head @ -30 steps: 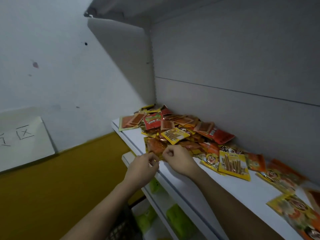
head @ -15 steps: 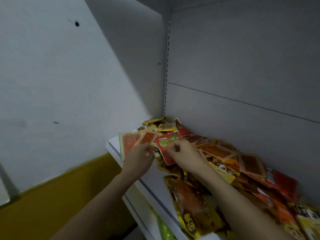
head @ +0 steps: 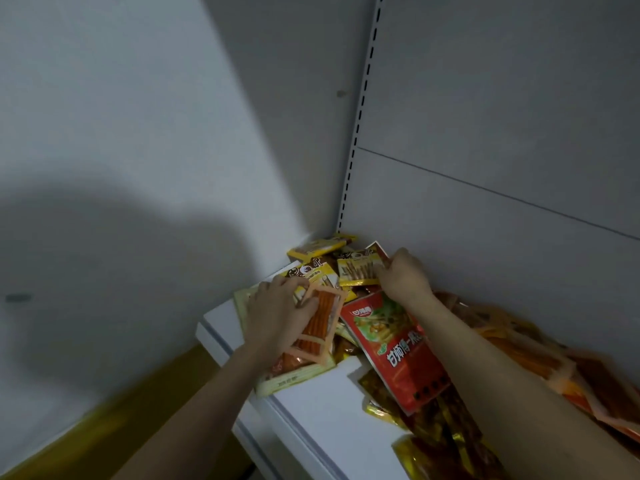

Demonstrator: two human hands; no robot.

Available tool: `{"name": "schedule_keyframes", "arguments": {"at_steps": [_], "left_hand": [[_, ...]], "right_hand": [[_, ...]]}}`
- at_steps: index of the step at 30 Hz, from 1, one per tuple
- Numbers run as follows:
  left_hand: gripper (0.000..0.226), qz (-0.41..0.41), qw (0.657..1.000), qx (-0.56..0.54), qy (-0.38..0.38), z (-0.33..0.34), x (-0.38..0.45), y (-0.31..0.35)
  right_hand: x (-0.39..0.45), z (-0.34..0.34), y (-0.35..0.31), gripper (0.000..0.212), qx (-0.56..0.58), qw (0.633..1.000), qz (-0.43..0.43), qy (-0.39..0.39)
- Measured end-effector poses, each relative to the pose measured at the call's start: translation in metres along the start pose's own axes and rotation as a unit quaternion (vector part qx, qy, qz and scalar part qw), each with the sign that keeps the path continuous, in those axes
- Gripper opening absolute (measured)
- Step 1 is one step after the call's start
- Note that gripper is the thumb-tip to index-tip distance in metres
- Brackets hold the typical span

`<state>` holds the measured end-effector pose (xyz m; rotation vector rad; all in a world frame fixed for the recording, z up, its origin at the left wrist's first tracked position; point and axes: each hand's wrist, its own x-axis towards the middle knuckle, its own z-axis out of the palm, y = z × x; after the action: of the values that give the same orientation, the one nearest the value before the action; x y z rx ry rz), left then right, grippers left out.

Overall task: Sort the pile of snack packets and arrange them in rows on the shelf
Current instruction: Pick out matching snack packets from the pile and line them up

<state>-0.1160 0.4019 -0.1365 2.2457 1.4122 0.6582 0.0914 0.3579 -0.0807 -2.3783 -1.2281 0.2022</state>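
Red, orange and yellow snack packets (head: 398, 344) lie heaped on the white shelf (head: 322, 407).

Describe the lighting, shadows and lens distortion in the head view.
Head view: dim, cool light; a broad soft shadow covers the side wall at left. The slotted upright leans and bows, a wide-angle effect. The red packet reads fairly sharp under the right hand; packets at the right edge smear and blur.
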Motion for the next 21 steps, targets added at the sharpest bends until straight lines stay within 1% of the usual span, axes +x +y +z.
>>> {"name": "schedule_keyframes", "arguments": {"at_steps": [5, 9, 11, 12, 13, 14, 16, 17, 18, 19, 20, 21], "left_hand": [[0.038, -0.001, 0.998, -0.062, -0.009, -0.003, 0.015, -0.004], [0.031, 0.037, 0.994, -0.101, 0.026, -0.008, 0.027, 0.0], [0.024, 0.042, 0.989, -0.142, 0.03, -0.009, 0.031, 0.01], [0.023, 0.031, 0.984, -0.173, 0.019, -0.01, 0.031, 0.017], [0.023, 0.011, 0.978, -0.207, 0.003, -0.011, 0.031, 0.025], [0.022, -0.009, 0.97, -0.245, -0.011, -0.013, 0.03, 0.035], [0.019, -0.033, 0.95, -0.308, -0.03, -0.014, 0.028, 0.052], [0.019, -0.039, 0.939, -0.34, -0.048, -0.015, 0.026, 0.061], [0.023, -0.046, 0.918, -0.387, -0.076, -0.018, 0.023, 0.069], [0.029, -0.059, 0.882, -0.453, -0.114, -0.019, 0.022, 0.077], [0.033, -0.079, 0.835, -0.522, -0.156, -0.021, 0.02, 0.085], [0.035, -0.095, 0.795, -0.57, -0.186, -0.022, 0.017, 0.092]], "right_hand": [[0.015, 0.001, -0.006, 0.024, 0.037, 0.999, 0.033, -0.014], [0.015, -0.01, -0.001, 0.013, 0.162, 0.985, 0.064, 0.007], [0.013, -0.017, 0.005, 0.008, 0.237, 0.967, 0.091, 0.009], [0.01, -0.022, 0.008, 0.012, 0.276, 0.956, 0.1, 0.008], [0.007, -0.028, 0.011, 0.022, 0.319, 0.941, 0.11, 0.005], [0.003, -0.034, 0.013, 0.027, 0.361, 0.926, 0.114, 0.002], [-0.01, -0.049, 0.016, 0.026, 0.43, 0.896, 0.11, -0.007], [-0.017, -0.055, 0.017, 0.024, 0.456, 0.884, 0.104, -0.015], [-0.024, -0.061, 0.017, 0.023, 0.474, 0.874, 0.099, -0.023], [-0.031, -0.065, 0.019, 0.022, 0.483, 0.87, 0.094, -0.034], [-0.04, -0.07, 0.02, 0.022, 0.486, 0.868, 0.088, -0.045], [-0.048, -0.073, 0.021, 0.023, 0.483, 0.87, 0.081, -0.056]]}}
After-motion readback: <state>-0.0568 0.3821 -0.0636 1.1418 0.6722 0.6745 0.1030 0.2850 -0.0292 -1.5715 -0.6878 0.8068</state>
